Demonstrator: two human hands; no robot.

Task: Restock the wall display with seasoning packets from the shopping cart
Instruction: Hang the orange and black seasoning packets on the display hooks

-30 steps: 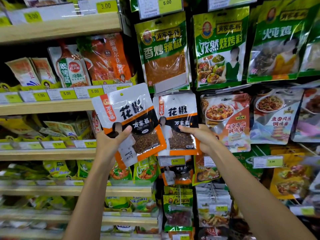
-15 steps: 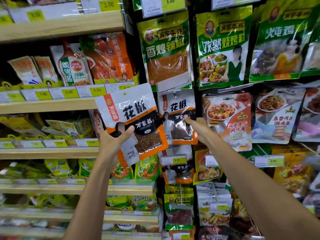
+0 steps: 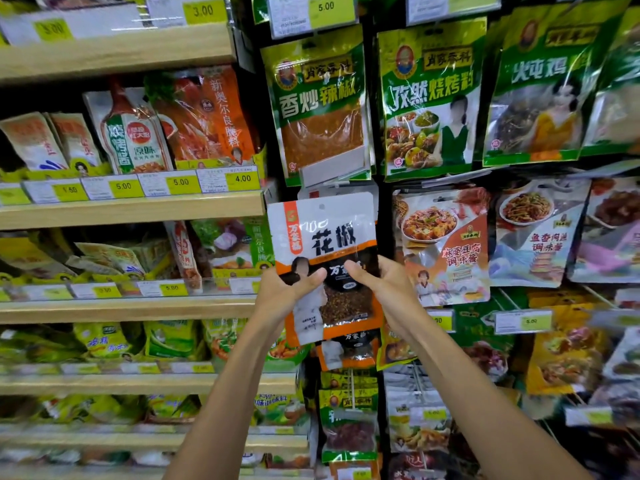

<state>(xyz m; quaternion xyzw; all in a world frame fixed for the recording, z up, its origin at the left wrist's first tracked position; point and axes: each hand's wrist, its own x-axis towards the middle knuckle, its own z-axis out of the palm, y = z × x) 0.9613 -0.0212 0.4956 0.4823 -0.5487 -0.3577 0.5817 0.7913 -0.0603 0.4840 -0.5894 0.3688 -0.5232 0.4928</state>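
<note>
- Pale wooden shelves (image 3: 104, 213) are stacked at the left, one above another.
- Yellow price tags (image 3: 123, 186) are fixed along their front edges.
- Goods (image 3: 204, 116) are stood against a dark back (image 3: 34, 95).
- Light is reflected off glossy wrappers.

A packet (image 3: 329, 237) is held up before the wall display (image 3: 384, 220), between two hands. The left hand (image 3: 282, 294) grips its lower left edge and the right hand (image 3: 386, 285) its right edge, thumbs in front. A second packet (image 3: 349, 351) hangs behind and below it. Straight above hangs a chilli packet (image 3: 320, 109), with a barbecue packet (image 3: 429, 102) to that one's right and a stew packet (image 3: 540, 88) farther right. A tofu packet (image 3: 446, 244) hangs just right of the held one. Left of the display run shelves (image 3: 131, 211), one above another, with packets standing on them and price tags (image 3: 173, 183) along their front edges.
</note>
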